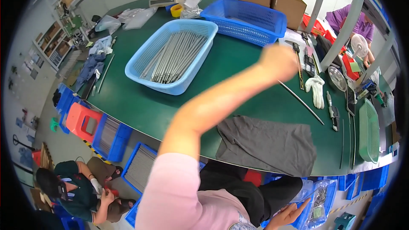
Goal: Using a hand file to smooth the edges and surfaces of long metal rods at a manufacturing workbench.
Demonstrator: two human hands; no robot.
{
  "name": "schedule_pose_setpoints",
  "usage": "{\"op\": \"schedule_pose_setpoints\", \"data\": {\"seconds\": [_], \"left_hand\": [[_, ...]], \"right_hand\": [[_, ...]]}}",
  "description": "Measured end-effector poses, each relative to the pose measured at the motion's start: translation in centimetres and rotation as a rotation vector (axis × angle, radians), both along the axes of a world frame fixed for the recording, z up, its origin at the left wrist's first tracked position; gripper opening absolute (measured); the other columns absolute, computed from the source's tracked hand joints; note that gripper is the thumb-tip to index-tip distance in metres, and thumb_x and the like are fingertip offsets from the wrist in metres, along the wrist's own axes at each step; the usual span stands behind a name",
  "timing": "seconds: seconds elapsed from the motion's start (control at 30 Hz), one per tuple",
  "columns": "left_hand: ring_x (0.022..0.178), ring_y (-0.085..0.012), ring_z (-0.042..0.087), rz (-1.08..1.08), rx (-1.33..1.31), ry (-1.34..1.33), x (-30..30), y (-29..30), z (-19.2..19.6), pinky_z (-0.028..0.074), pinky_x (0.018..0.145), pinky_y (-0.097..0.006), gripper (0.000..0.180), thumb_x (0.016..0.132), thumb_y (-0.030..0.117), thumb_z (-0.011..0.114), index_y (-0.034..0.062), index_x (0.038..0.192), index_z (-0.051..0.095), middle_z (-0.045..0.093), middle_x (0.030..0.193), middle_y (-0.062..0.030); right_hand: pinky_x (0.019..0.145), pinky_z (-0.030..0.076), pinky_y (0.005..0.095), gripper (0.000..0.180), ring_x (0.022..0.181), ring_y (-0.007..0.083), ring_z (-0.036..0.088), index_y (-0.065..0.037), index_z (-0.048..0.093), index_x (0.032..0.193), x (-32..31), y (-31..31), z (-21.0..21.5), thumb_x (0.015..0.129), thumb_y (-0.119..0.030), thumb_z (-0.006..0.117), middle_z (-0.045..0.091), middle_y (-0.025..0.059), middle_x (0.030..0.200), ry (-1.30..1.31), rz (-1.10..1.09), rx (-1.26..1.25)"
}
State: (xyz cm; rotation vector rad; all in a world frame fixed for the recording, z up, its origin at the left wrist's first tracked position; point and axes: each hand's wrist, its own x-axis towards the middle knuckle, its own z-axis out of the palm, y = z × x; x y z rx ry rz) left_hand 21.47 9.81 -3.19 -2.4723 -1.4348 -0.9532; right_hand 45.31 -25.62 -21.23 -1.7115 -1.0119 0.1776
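Green counter (140,102) fills the workshop view, carrying a light blue basket (172,55) of long metal rods (174,57), a darker blue basket (245,19) behind it and a grey cloth (266,145) at the near edge. One loose thin rod (300,101) lies just beyond the raised left hand (279,61), which is blurred, so its fingers cannot be read. The right hand (287,216) hangs low by a clear bag (319,200), fingers spread. It looks like rod handling, with the loose rod within reach.

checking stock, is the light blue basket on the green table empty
No, the light blue basket on the green table holds a pile of long grey metal rods.
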Motion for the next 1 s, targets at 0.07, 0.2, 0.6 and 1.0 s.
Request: {"op": "schedule_pose_setpoints", "data": {"seconds": [0.07, 0.2, 0.6, 1.0], "left_hand": [[0.078, -0.0346, 0.065, 0.281, 0.047, -0.080, -7.4, 0.9, 1.9, 0.052, 0.069, -0.046, 0.022, 0.080, 0.029, 0.060, 0.0099, 0.076, 0.071, 0.066, 0.080, -0.0159], [0.096, -0.0328, 0.065, 0.840, -0.411, 0.106, -21.2, -0.1, 2.2, 0.051, 0.083, -0.044, 0.030, 0.080, 0.025, 0.062, 0.0035, 0.100, 0.069, 0.068, 0.101, -0.0171], [0.096, -0.0342, 0.065, 0.669, -0.758, 0.169, -24.4, 0.4, -2.7, 0.052, 0.082, -0.040, 0.040, 0.075, 0.024, 0.070, -0.0059, 0.101, 0.066, 0.066, 0.104, -0.0217], [0.045, -0.0191, 0.048, 0.745, -1.104, -0.178, -28.9, 3.6, -3.6, 0.043, 0.045, -0.037, 0.014, 0.080, 0.011, 0.056, 0.0034, 0.068, 0.058, 0.047, 0.054, -0.0058]], "right_hand": [[0.047, 0.036, 0.0250, 0.054, 0.050, 0.0117, 0.040, 0.000, 0.035, 0.143, -1.1, 1.0, 1.1, 0.094, -0.014, 0.052, 0.050, 0.0031, 0.065, 0.058, 0.021, 0.110], [0.047, 0.034, 0.0240, 0.054, 0.049, 0.0112, 0.040, -0.001, 0.036, 0.143, -0.5, 1.7, 1.0, 0.093, -0.013, 0.053, 0.050, 0.0031, 0.066, 0.102, 0.099, 0.091], [0.045, 0.019, 0.0192, 0.046, 0.050, 0.0017, 0.025, -0.002, 0.033, 0.144, -1.1, 1.7, 0.4, 0.100, -0.011, 0.040, 0.031, -0.0059, 0.059, 0.074, 0.041, 0.101], [0.044, 0.026, 0.0174, 0.046, 0.048, 0.0009, 0.034, 0.000, 0.034, 0.142, -2.3, -1.3, -0.6, 0.097, -0.003, 0.042, 0.040, -0.0048, 0.059, 0.219, -0.061, 0.098]]}}
